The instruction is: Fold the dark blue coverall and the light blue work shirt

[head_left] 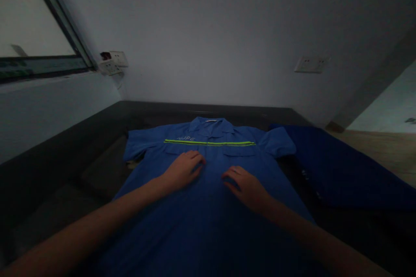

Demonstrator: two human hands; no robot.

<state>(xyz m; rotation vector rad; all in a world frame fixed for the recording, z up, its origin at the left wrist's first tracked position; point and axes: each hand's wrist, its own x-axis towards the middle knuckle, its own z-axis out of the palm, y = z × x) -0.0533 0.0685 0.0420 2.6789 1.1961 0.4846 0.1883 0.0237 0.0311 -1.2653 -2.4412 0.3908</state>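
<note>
A blue short-sleeved work shirt (208, 207) lies spread out face up, its collar at the far end and its lower part running towards me. Across the chest runs a yellow-green stripe, with pale letters above it on the left and a flap pocket below on each side. My left hand (185, 169) is over the chest just left of the front opening, fingers curved and thumb apart. Right of the opening and slightly nearer to me is my right hand (245, 186), with a gap between thumb and fingers. Whether the fingertips press on the cloth is hard to tell in the dim light.
The shirt lies on a dark surface (94, 164) with a raised edge against the wall. Dark blue folded fabric or a flat blue panel (338, 169) lies at the right. Wall sockets (310, 65) are on the back wall, and a window frame (42, 62) is at the left.
</note>
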